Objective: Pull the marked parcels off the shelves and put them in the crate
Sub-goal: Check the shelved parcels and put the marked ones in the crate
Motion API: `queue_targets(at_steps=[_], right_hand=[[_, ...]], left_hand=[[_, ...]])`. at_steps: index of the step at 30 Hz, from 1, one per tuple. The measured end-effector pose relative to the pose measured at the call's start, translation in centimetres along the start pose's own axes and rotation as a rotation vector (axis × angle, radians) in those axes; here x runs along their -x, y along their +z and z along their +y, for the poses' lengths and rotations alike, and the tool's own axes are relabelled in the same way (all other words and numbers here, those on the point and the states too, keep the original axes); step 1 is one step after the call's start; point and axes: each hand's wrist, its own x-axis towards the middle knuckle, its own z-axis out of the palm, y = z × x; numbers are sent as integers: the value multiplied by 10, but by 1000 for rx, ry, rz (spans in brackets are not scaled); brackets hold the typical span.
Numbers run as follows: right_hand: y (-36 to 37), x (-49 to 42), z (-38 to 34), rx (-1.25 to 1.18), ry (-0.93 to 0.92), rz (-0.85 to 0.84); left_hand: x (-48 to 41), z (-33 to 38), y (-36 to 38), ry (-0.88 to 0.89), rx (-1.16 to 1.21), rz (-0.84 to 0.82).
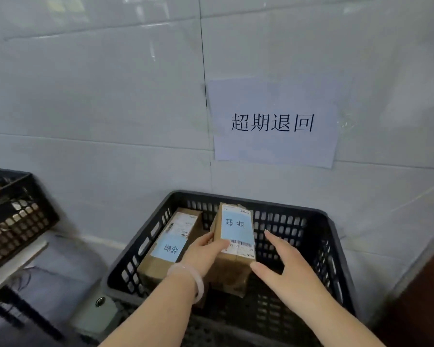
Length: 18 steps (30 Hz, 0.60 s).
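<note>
left hand (206,254), wearing a pale bangle (198,279), grips a blue-labelled cardboard parcel (236,236) upright inside the black crate (286,206); right hand (286,266) spreads open just beside it. second labelled parcel (166,246) lies along the crate's left wall.

Matt cardboard parcel (234,246), perforated black plastic crate (318,221), glossy wall tiles (98,96).

The black slotted crate (318,221) holds two brown cardboard boxes, each bearing a pale blue handwritten note. The flat parcel (171,244) lies along the crate's left wall. The upright parcel (236,236) stands mid-crate, its barcode label showing, with the left hand (206,251) gripping its left edge.
</note>
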Motion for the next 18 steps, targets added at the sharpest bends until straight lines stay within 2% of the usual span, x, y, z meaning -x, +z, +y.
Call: queue_targets(at_steps=[6,11,18], right_hand=[[21,-39,6,118,74,-7],[45,-64,15,139,126,4],[65,-77,32,94,210,11]], left_hand=[[-62,-5,3,-95,-91,-146],[-103,-20,-1,-139,-142,-180],[-127,-37,-5,-7,-290,-92]])
